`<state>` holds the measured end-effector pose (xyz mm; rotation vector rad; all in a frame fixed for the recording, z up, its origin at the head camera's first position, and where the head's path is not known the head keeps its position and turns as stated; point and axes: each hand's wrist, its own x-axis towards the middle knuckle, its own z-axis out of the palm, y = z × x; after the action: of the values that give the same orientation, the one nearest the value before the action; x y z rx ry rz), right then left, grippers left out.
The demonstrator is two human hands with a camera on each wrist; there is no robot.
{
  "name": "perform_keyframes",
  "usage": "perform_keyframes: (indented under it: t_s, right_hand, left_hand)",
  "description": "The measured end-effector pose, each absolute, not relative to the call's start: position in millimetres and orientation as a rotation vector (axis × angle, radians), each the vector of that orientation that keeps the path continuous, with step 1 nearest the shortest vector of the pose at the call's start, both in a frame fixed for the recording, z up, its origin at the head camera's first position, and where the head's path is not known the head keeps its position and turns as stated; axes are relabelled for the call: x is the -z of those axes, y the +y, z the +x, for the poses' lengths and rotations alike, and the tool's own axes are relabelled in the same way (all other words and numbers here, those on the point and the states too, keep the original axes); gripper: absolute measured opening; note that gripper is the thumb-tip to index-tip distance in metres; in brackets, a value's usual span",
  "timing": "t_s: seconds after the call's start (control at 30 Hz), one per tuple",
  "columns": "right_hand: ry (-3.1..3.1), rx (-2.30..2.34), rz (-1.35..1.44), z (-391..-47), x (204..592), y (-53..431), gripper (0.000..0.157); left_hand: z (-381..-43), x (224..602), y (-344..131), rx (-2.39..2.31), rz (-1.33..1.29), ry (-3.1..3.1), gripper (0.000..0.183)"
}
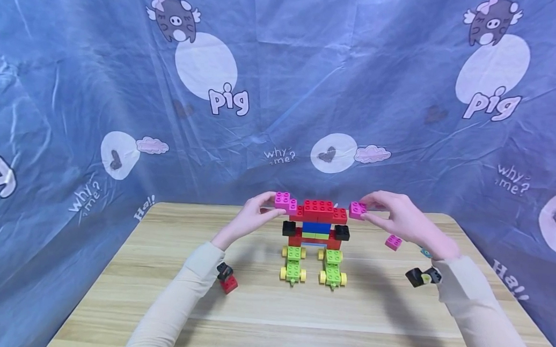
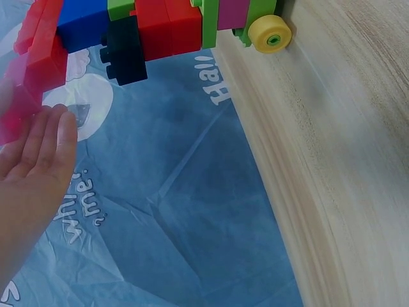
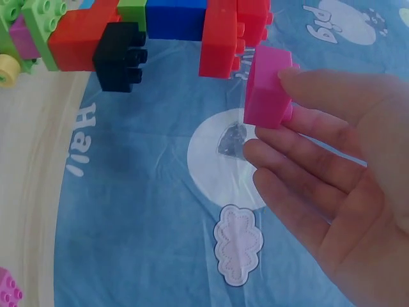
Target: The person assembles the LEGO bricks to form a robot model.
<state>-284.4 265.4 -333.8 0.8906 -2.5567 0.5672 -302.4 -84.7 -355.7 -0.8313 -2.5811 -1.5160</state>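
Note:
A toy-brick figure (image 1: 316,228) stands upright on the table, with red, blue, green and black bricks above two green wheeled bases (image 1: 292,271). My left hand (image 1: 251,213) pinches pink bricks (image 1: 282,200) at the figure's upper left; they touch the red brick (image 2: 50,54) there in the left wrist view. On the other side, my right hand (image 1: 396,216) holds a pink brick (image 3: 268,88) between thumb and fingers. A gap separates that brick from the red brick (image 3: 220,41) at the figure's upper right.
A loose pink brick (image 1: 393,242) lies on the table (image 1: 248,327) to the right, below my right hand. Near my left sleeve lies a red brick (image 1: 229,284) beside a dark object (image 1: 224,271). Behind the table hangs a blue printed cloth (image 1: 284,77).

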Motion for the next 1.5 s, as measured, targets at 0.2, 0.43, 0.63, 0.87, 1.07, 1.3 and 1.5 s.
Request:
perform_keyframes:
  t_s: [0.2, 0.43, 0.63, 0.87, 1.07, 1.3, 1.5]
  right_hand:
    - [-2.562, -0.592, 0.947, -289, 331, 258, 0.029]
    - [-2.544, -0.580, 0.992, -292, 332, 254, 0.027]
    - [-2.551, -0.588, 1.009, -294, 332, 253, 0.027]
    - [-2.569, -0.564, 1.023, -297, 332, 252, 0.030]
    - [-2.589, -0.564, 1.031, -296, 329, 250, 0.030]
    - [-2.592, -0.545, 1.048, -294, 328, 249, 0.032]
    - [-2.560, -0.492, 1.060, -296, 329, 247, 0.031]
  left_hand:
    - [-303, 356, -85, 1.516, -0.836, -2.577, 0.035]
    - [-304, 357, -85, 1.516, -0.839, -2.594, 0.037]
    - [-305, 358, -85, 1.531, -0.840, -2.594, 0.038]
    - [-304, 358, -85, 1.532, -0.838, -2.587, 0.038]
    - [-305, 359, -85, 1.532, -0.848, -2.578, 0.037]
    - [-304, 357, -84, 1.554, -0.853, -2.579, 0.036]
    - [-303, 357, -84, 1.554, -0.848, -2.576, 0.036]
